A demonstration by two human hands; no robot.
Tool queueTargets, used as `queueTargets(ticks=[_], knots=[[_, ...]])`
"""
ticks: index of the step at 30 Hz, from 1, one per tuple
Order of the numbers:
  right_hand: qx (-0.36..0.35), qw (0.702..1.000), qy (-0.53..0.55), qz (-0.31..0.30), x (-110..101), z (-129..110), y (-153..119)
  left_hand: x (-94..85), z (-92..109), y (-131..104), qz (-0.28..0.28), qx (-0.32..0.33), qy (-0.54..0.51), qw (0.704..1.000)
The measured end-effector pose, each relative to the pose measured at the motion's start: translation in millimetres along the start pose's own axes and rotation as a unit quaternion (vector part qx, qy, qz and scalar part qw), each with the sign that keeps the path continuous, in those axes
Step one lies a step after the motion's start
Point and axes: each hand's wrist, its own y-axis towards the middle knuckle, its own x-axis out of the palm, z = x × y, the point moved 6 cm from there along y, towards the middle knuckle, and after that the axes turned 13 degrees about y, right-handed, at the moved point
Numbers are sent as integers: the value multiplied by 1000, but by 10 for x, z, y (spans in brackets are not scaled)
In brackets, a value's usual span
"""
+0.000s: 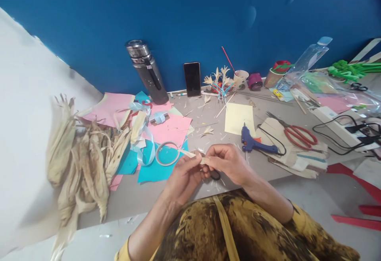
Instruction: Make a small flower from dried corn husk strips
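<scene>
Two hands' fingers, those of the left hand (187,173) and right hand (228,162), pinch a pale strip (187,153) at the frame's lower centre, its free end pointing toward the tape roll (157,155). A light, even pinch would probably avoid splitting it. No brand or lettering is legible on the glue gun (248,141), right of centre, or the flask (150,76), upper left.

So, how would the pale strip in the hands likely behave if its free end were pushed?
The pale strip looks thin, so it is probably light. Its free end juts out fairly straight past the left hand, suggesting slight stiffness, though, being narrow, it would likely bend.
</scene>
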Motion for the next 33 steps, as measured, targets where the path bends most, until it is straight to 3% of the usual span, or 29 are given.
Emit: queueTargets(ticks=[7,10,14,18,22,27,33], knots=[[12,1000,17,-3,-21,29,-38,26,-27,-40,-44,-3,-93,995],[4,1000,21,1,-48,47,-29,52,5,-56,-69,21,-69,995],[-4,1000,-4,-5,-23,47,-37,14,14,-63,-34,44,-2,998],[1,999,8,-33,-15,53,-50,26,-27,-71,-71,33,-42,996],[8,999,32,-22,-86,78,-29,63,5,-83,-110,48,-85,989],[-17,998,32,-42,-62,46,-23,73,50,-84,-85,62,-23,994],[-2,998,18,-66,-87,42,-32,96,27,-79,-135,48,-57,988]])
